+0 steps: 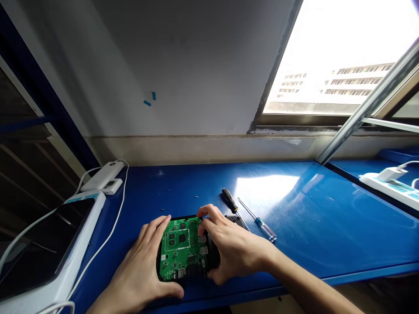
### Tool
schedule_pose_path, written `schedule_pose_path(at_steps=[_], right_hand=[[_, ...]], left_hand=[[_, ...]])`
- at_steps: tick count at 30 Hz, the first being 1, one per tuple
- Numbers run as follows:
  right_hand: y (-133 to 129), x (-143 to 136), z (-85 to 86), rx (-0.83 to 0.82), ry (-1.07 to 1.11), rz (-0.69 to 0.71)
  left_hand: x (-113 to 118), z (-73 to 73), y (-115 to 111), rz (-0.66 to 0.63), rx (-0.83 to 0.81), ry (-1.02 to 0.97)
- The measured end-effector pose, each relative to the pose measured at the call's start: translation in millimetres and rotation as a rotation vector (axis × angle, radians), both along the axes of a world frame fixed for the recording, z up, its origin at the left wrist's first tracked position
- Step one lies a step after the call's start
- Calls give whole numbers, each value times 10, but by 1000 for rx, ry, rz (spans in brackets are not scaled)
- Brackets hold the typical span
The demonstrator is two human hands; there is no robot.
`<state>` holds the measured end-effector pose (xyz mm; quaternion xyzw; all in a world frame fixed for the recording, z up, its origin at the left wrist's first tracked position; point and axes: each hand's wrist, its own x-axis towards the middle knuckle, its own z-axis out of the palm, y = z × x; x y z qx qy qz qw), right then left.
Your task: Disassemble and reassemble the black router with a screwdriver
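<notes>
A green circuit board (178, 255) lies in a black plastic case near the front edge of the blue table. My left hand (144, 257) is closed round the left side of the case, thumb at the front edge and fingers along the far left corner. On the other side, my right hand (229, 244) grips the right side of the case, its bent fingertips at the board's far right corner and its thumb near the front. Metal ports on the board show beside my right fingers. Partly behind my right hand lies a dark flat part (236, 220).
A black-handled screwdriver (229, 199) and a clear-blue-handled screwdriver (264, 228) lie to the right. Several small screws (196, 196) are scattered beyond the case. At left, a dark-screened phone (49, 244), a white power bank (104, 176) and a white cable (113, 224) take up space.
</notes>
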<state>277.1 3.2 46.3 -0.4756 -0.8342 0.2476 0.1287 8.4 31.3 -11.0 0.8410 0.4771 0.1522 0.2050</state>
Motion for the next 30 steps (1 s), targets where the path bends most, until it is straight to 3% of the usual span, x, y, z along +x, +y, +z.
schedule_pose_path(at_steps=[15,25,30], right_hand=[[17,-20,-16,-58,25,13],[1,-69,8,-87,-7,11],[2,-64,-5,-61,-7,12]], left_hand=[[29,76,50,-41,-74,-59],[66,391,138,-77,-321,-67],[47,360,121,-57,-330,-80]])
